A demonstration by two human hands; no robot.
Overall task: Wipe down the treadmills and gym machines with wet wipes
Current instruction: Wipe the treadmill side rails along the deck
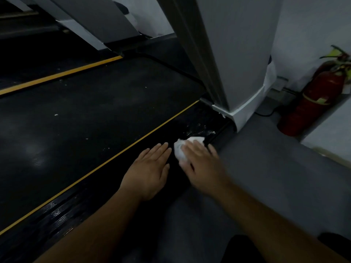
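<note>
A black treadmill deck [91, 114] with yellow edge lines fills the left and middle of the head view. My right hand [201, 164] presses a crumpled white wet wipe [179, 149] flat onto the treadmill's black side rail [190, 122], fingers straight over it. Wet streaks shine on the rail just beyond the wipe. My left hand [150, 168] rests flat on the same rail, right beside the wipe, fingers straight and holding nothing.
The treadmill's grey-white upright post [237, 63] rises just beyond the wipe. A red fire extinguisher [311, 99] stands against the white wall at right. Grey floor [275, 177] lies to the right of the rail. A second treadmill's post [98, 18] stands at the far left.
</note>
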